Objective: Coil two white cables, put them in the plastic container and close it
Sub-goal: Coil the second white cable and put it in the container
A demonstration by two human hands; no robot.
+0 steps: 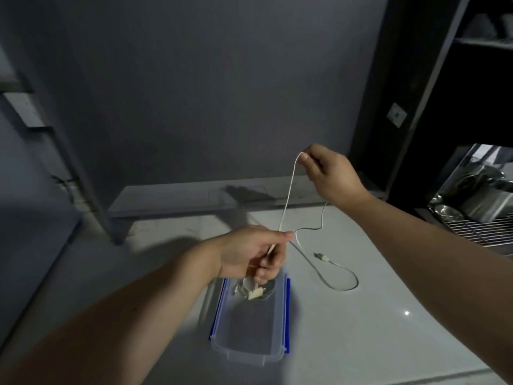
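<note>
From the head camera you look down at a pale countertop [361, 343] in a dim room. Your left hand [251, 252] hovers over the far end of a clear plastic container [249, 354] with blue side clips, fingers closed around one end of a white cable [288, 195]; a pale plug [255, 294] dangles just below that hand, inside the box. Your right hand [331, 173] is raised higher and farther back, pinching the same cable between thumb and fingertip, so a taut stretch runs between both hands. The rest trails down behind the right wrist and lies in a loose loop on the counter beside the box, ending in a small connector [322, 257]. Something pale and coiled seems to lie under the left hand in the box — possibly the first cable, too blurred to confirm. No lid is visible. To coil well, bring each pinched length down to the left hand in even loops, letting the slack follow without snagging. No brands, labels or readable writing appear — only a metal rack [483, 229] of steel pots at the right edge.
</note>
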